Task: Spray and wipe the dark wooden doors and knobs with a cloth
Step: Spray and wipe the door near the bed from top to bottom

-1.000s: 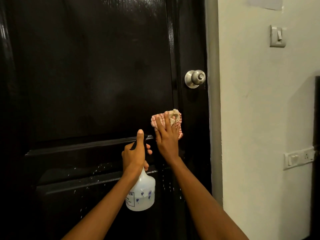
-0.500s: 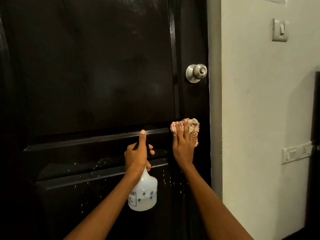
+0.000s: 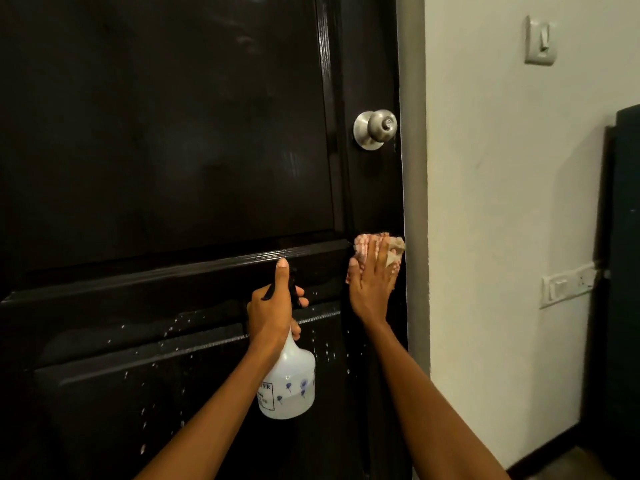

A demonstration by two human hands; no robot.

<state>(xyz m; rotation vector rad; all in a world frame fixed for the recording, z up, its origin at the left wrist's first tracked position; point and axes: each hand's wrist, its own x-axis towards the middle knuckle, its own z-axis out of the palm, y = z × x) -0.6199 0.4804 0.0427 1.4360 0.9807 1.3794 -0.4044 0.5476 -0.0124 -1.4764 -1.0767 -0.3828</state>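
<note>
1. Right hand (image 3: pixel 372 285) is flat on the cloth (image 3: pixel 393 249), fingers straight and close together, pressing it against the dark door (image 3: pixel 173 133) at its right edge, well below the knob (image 3: pixel 375 129).
2. Most of the cloth is hidden under that palm; only a red-and-white checked bit and a beige fold peek out above and to the right of the fingers.
3. Left hand (image 3: pixel 273 306) grips the neck of the spray bottle (image 3: pixel 289 386), fingers curled round it, thumb standing straight up along the top.
4. The bottle's black trigger head is nearly lost against the black door, and the hand covers much of it; I cannot tell whether a finger sits on the trigger.
5. The white bottle body hangs below the fist, with small blue flower prints and a boxed label whose lettering is too small to read.
6. White droplets speckle the lower door panel (image 3: pixel 156 375), left of and below the bottle.
7. The steel knob sits near the door's right edge, untouched.
8. The door's top, bottom and left side run out of view.
9. On the pale wall (image 3: pixel 485 202) to the right there is a switch (image 3: pixel 541 41) high up and a switch plate (image 3: pixel 568 286) lower down; a dark shape at the far right is cut off and blurred.
</note>
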